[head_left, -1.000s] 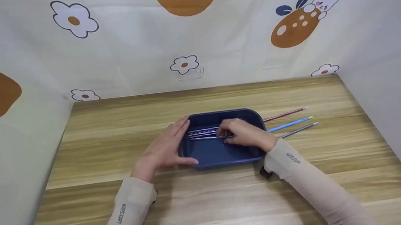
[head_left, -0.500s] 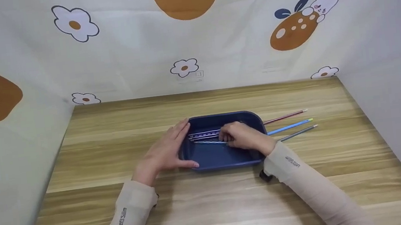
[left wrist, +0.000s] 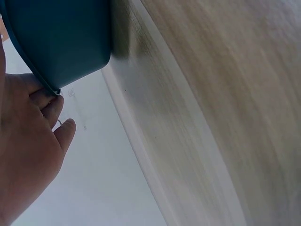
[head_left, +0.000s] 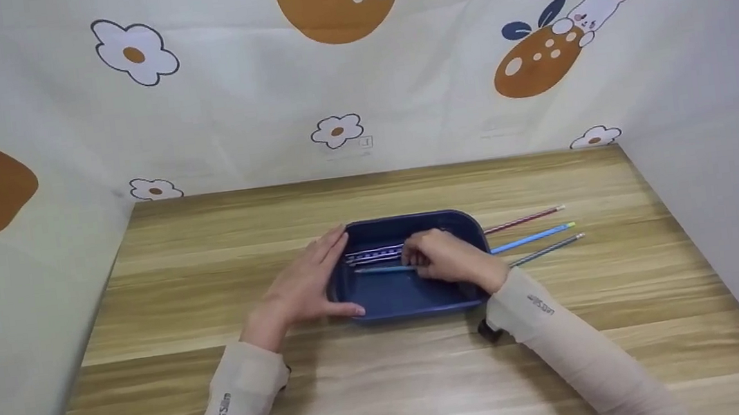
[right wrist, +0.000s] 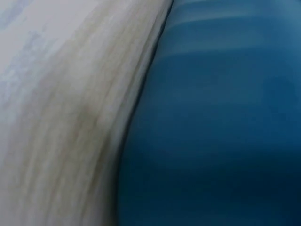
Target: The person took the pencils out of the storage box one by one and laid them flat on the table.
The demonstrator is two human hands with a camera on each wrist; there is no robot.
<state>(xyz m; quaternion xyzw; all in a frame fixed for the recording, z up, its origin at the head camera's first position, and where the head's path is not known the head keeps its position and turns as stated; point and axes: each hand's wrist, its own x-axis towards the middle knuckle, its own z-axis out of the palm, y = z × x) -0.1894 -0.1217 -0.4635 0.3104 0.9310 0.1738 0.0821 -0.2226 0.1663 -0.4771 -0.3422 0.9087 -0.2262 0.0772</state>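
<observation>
A dark blue rectangular bin (head_left: 423, 308) stands on the table, also seen from its side as a bin wall (left wrist: 61, 37) in the left wrist view. My left hand (head_left: 304, 277) rests against its left end with fingers and thumb spread along the rim. My right hand (head_left: 448, 257) reaches inside, its curled fingers pinching a light blue pencil (head_left: 383, 270), whose tip points left. Several purple-toned pencils (head_left: 371, 256) lie on the bin floor behind it, partly hidden by my hand. In the right wrist view the bin wall (right wrist: 211, 117) fills much of the frame; no fingers show.
Right of the bin, a red pencil (head_left: 527, 219), a blue pencil (head_left: 533, 237) and a dark pencil (head_left: 548, 249) lie on the wood-grain table (head_left: 390, 386), their left ends hidden by the bin. Patterned cloth (head_left: 247, 110) encloses the back and sides.
The pencil in my right hand has separated from the others and swung toward the bin's front. My left hand stays on the bin. The head view has tilted slightly upward.
</observation>
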